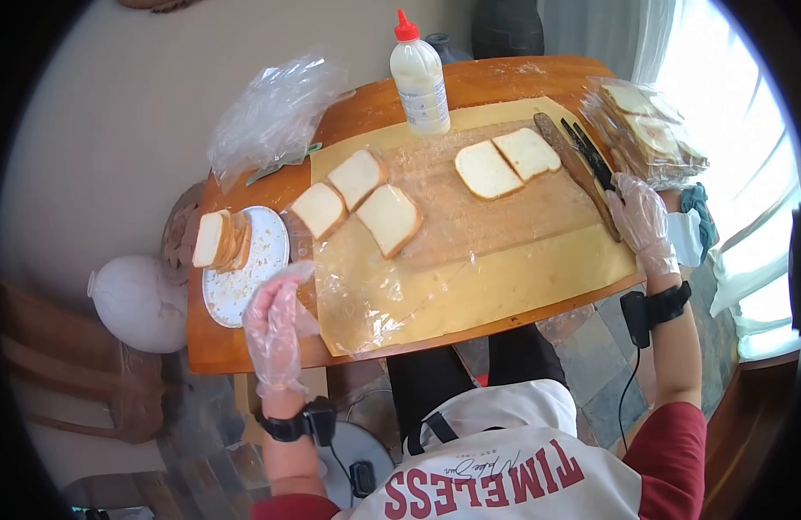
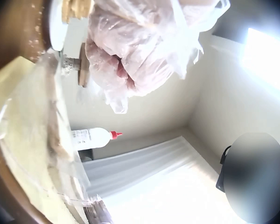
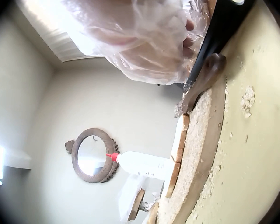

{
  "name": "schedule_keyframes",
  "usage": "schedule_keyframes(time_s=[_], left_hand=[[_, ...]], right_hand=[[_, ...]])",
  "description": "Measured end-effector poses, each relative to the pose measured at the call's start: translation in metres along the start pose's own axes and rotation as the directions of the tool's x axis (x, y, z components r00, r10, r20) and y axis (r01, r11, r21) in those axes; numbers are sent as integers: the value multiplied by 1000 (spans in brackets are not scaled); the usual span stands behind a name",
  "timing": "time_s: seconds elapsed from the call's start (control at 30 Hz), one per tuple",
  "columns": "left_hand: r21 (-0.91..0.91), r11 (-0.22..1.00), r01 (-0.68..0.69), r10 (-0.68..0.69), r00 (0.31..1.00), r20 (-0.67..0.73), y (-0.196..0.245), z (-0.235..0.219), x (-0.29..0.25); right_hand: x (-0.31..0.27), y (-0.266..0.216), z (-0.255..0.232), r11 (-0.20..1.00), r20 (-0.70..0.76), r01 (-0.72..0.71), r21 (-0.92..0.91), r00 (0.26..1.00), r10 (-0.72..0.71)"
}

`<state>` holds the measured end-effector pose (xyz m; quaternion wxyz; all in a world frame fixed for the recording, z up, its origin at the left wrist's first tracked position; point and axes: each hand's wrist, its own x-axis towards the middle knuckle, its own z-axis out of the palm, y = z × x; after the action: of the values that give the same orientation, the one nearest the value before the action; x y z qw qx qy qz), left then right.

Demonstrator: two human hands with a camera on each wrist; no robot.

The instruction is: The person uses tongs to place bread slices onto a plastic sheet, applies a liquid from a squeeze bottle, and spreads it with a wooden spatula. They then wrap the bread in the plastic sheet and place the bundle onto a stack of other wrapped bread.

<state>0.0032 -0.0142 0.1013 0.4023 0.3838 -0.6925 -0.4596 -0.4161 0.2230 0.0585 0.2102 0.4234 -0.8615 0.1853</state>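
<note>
My gloved left hand hovers by a white plate, its fingers loosely bent with loose clear plastic about the tips; in the left wrist view the same hand shows bent fingers and no object. My gloved right hand is at the board's right edge, beside a black-handled tool and a wooden-handled one; whether it touches them is unclear. Three bread slices lie left of centre on clear film. Two more slices lie side by side on the wooden board.
A red-capped bottle stands at the back. Stacked bread slices sit on the plate's left side. Crumpled clear bags lie back left; bagged bread is at the right. Yellow paper lies beneath the board.
</note>
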Motion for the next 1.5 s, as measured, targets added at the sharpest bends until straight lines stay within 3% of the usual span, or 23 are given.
schedule_keyframes(time_s=[0.07,0.13,0.2,0.27,0.3,0.4,0.5,0.57,0.63,0.67,0.7,0.73,0.8,0.9,1.0,1.1,1.2,1.33,1.47,1.5], left_hand=[[18,979,-202,196,965,173,21,6,30],[-5,956,-294,279,901,333,45,23,62],[53,961,-273,226,877,425,58,44,96],[-30,975,-220,208,858,469,52,67,130],[-68,980,-189,198,851,487,47,79,147],[241,933,-269,124,865,485,43,118,191],[104,980,-171,91,843,530,30,152,223],[224,928,-298,160,861,483,18,174,236],[155,912,-381,261,827,498,5,189,257],[15,919,-394,329,788,521,-6,199,270],[-129,913,-388,394,749,533,-21,209,275],[-68,936,-346,320,751,578,-26,218,274],[65,955,-290,185,752,633,-9,221,275],[-268,958,-100,240,790,564,1,230,249],[-308,943,-128,267,842,468,18,239,236],[-174,906,-386,423,820,385,-12,244,263],[-103,927,-360,371,852,369,-4,236,257],[-85,875,-477,460,764,452,22,213,250],[179,739,-649,518,718,465,53,191,236],[304,613,-729,534,666,521,63,187,230]], right_hand=[[1,-4,4,998,5,63,-17,998,-63],[0,-12,3,993,-7,114,-27,993,-114],[-1,-7,17,993,31,117,-32,993,-116],[4,-8,27,997,128,53,-55,991,-45],[4,-9,27,996,62,86,-29,994,-84],[6,-1,37,998,51,31,-48,998,-29],[5,8,41,1000,12,28,4,1000,-28],[4,7,36,1000,50,-14,1,999,14],[1,9,33,999,64,-15,37,998,13],[1,13,34,997,57,0,71,998,-4],[0,19,38,994,22,54,96,998,-57],[-2,25,40,987,-17,111,117,994,-109],[-2,22,30,989,48,50,142,997,-57],[3,12,31,989,86,-15,150,996,2],[4,15,29,992,94,-25,126,996,14],[4,15,29,988,86,-41,150,996,29],[2,11,21,980,86,-102,172,992,88],[-3,7,10,970,114,-146,194,986,125],[-9,10,13,990,94,-54,128,995,42],[-9,11,13,995,98,-43,93,995,33]])
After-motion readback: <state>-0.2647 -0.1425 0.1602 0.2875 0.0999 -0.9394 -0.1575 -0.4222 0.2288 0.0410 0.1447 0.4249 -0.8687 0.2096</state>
